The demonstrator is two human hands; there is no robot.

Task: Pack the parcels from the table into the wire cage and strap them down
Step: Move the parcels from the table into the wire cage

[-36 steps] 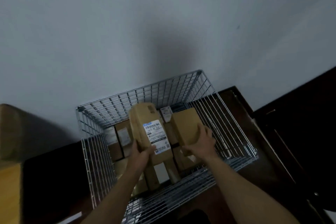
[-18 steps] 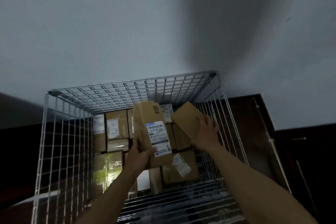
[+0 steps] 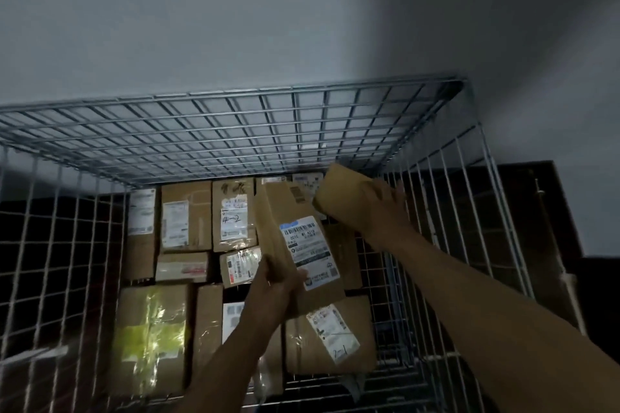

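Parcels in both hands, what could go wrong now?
The left hand grips the long labelled parcel only near its lower end, so it might tip onto the packed boxes. The right hand holds the plain parcel close to the right wall of the wire cage, so fingers might catch on the wires.

parcels (image 3: 186, 216) in cage (image 3: 235, 131) (far side)

Handwritten: near label (image 3: 332, 334) "2-1", far label (image 3: 234, 221) "4-2"
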